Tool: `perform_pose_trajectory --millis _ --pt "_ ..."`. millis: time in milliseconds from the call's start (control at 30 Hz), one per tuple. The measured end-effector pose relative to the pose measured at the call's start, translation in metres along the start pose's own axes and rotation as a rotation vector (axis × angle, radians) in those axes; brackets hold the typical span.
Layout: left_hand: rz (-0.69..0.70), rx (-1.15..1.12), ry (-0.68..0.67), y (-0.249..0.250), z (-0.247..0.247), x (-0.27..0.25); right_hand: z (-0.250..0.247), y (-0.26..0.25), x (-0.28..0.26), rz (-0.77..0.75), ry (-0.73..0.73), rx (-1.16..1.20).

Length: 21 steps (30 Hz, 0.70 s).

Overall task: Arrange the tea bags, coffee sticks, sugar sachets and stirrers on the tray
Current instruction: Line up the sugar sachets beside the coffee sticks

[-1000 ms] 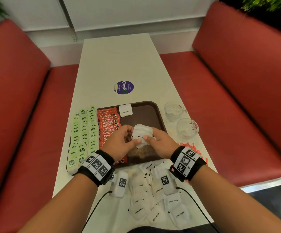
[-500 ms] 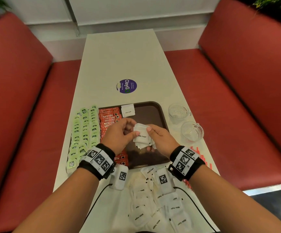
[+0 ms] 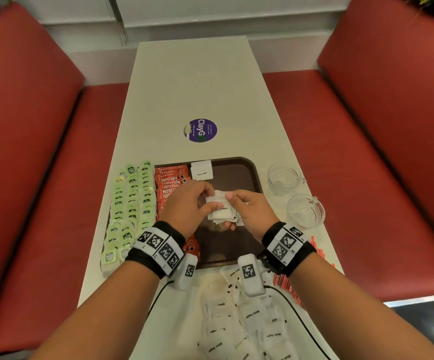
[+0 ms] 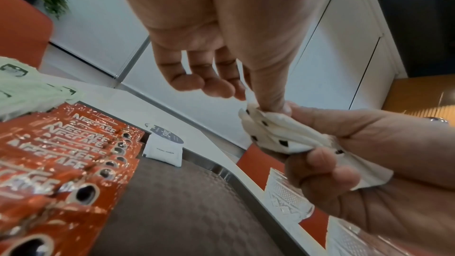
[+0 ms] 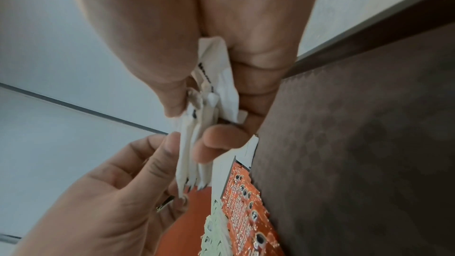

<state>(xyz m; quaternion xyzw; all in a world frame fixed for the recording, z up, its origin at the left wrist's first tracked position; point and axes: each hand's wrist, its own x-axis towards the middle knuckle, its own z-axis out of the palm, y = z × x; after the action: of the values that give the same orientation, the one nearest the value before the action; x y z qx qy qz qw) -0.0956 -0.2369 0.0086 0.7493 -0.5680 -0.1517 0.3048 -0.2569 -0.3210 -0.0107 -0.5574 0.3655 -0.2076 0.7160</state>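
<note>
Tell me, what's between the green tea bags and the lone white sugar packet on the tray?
Red Nescafe coffee sticks, seen from the head camera.

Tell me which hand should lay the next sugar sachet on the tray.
Probably left. The right hand grips the sachet stack, while the left hand pinches its top sachet, nearer the placed sachet.

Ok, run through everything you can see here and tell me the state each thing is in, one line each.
Left hand: pinches the top sachet of the bunch.
Right hand: grips the bunch of sugar sachets, above the tray.
Tray: brown, right part bare.
Single sugar sachet: flat at the tray's far edge.
Coffee sticks: rowed on the tray.
Tea bags: rowed, left of the coffee.
Glass cups: upright, empty.
Loose sachets: heaped off the tray.
Stirrers: off the tray.
</note>
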Motion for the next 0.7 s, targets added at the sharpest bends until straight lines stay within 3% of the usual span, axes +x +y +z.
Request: perform_pose_trajectory --millis 300,500,600,700 --pt "-0.109 -0.192 -0.076 -0.003 -0.005 0.013 -0.005 -0.003 0.014 -0.028 0.118 -0.066" --pt "-0.096 -0.230 -0.077 -0.006 -0.019 0.024 -0.011 -0.010 0.019 0.006 0.221 0.066" --pt "-0.125 -0.172 -0.003 -0.013 -0.028 0.035 -0.021 -0.011 0.022 -0.021 0.253 0.062" --pt "-0.239 -0.179 0.083 -0.031 -0.027 0.059 -0.028 -0.012 0.022 -0.036 0.259 -0.019"
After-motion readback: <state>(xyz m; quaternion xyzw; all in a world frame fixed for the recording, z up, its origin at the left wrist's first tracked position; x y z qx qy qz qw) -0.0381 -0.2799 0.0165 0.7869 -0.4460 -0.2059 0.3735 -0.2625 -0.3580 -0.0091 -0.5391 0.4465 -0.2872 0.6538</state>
